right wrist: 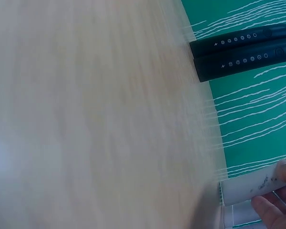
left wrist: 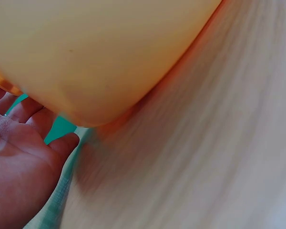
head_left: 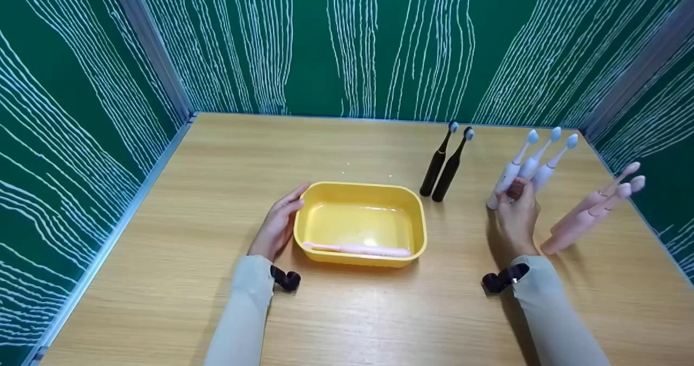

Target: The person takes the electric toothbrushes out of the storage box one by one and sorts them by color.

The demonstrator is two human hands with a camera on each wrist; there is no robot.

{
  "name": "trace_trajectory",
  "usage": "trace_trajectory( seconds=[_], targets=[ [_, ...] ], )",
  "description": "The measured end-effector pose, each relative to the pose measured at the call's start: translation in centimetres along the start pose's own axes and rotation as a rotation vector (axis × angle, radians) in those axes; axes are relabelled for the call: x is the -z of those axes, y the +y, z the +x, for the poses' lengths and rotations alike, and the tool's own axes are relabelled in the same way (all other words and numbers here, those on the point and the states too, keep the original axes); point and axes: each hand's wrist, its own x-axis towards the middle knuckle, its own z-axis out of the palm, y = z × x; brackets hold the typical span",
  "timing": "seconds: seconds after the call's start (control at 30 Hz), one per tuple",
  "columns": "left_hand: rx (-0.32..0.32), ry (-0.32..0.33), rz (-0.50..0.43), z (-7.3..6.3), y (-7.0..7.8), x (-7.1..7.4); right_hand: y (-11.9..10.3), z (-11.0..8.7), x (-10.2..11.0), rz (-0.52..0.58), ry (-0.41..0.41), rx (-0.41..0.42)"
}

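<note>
My left hand holds the left end of a yellow plastic basin, its thumb at the rim and its other fingers along the outside. In the left wrist view the palm stands apart from the basin wall. A pink electric toothbrush lies inside, along the near wall. My right hand pinches the handle of a white electric toothbrush, the leftmost of three upright white ones. The right wrist view shows fingers around that white handle.
Two black electric toothbrushes stand upright between the basin and the white ones. Three upright pink electric toothbrushes stand right of my right hand. Green, white-streaked panels border the wooden table at the back and sides.
</note>
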Motion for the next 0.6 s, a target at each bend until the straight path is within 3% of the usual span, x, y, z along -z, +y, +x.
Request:
trace_trajectory(
  seconds=[0.2, 0.6],
  targets=[
    [-0.003, -0.005, -0.007, -0.08, 0.06, -0.13, 0.07, 0.06, 0.05, 0.008, -0.022, -0.044],
    [0.001, 0.012, -0.012, -0.08, 0.06, -0.17, 0.25, 0.16, 0.11, 0.006, -0.042, -0.046]
  ],
)
